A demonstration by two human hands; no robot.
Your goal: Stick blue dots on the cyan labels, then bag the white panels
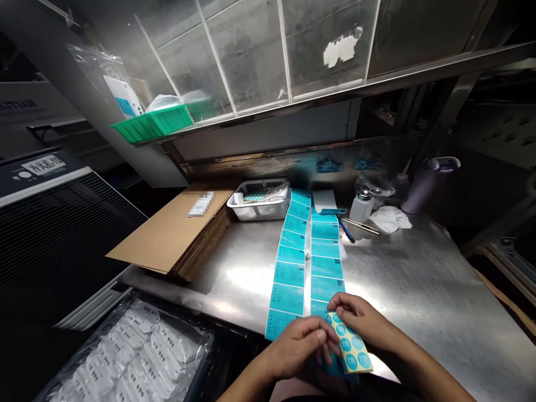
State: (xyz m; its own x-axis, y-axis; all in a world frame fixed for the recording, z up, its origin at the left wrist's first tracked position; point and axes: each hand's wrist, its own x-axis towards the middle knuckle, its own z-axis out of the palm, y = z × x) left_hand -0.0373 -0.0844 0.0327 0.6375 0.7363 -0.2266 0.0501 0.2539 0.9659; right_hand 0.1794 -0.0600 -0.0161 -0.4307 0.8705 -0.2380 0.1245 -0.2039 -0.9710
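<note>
A small yellowish sheet of round blue stickers (350, 346) lies at the near edge of the table, over the lower end of the right-hand label strip. The fingers of my right hand (362, 318) are closed on its top end. My left hand (299, 345) is at the sheet's left edge, fingers curled and thumb near the index finger; what they pinch, if anything, is hidden. Two long strips of blue printed labels run up the table: the left strip (290, 271) stands apart from my hands, while the right strip (326, 267) passes under them.
A stack of cardboard (176, 229) sits at the left, beside a white basket (262, 211). Behind the strips are a dispenser bottle (360, 206), tweezers (360, 225), a blue pen (347, 230) and crumpled tissue (389, 219). A bin of wrapped white packets (138, 352) stands lower left.
</note>
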